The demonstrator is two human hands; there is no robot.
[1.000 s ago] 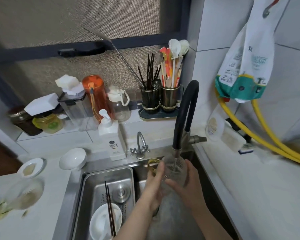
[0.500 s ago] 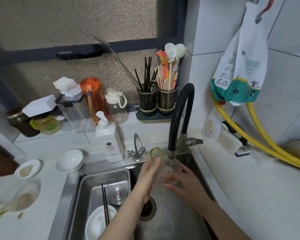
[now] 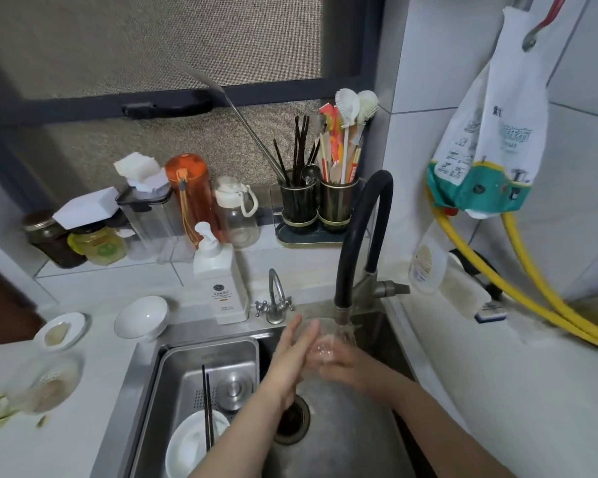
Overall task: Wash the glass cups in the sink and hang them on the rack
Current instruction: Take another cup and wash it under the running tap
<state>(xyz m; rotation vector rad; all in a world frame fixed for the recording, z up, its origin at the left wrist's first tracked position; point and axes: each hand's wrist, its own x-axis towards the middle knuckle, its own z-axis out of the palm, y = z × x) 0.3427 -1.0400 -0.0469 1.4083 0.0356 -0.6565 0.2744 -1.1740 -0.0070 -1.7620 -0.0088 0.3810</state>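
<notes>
A clear glass cup (image 3: 328, 341) is held over the steel sink (image 3: 346, 439), right under the spout of the black faucet (image 3: 356, 236). My left hand (image 3: 292, 357) lies against the cup's left side with its fingers straight. My right hand (image 3: 346, 369) cups the glass from below and the right, fingers curled round it. Another glass (image 3: 49, 382) stands blurred on the counter at the far left. No rack for hanging cups is in view.
A steel drain basket (image 3: 218, 360) sits in the sink's left part, with a white bowl (image 3: 194, 446) and dark chopsticks (image 3: 208, 408) in it. A soap pump bottle (image 3: 221, 281), a small tap (image 3: 275, 301), white bowls (image 3: 142, 317), jars and utensil holders (image 3: 318, 205) line the ledge. Yellow hoses (image 3: 532, 298) run along the right wall.
The view has tilted upward, so the hands and the glass sit lower in the frame. The glass has come down and tipped under the spout, and my left fingers have straightened along it.
</notes>
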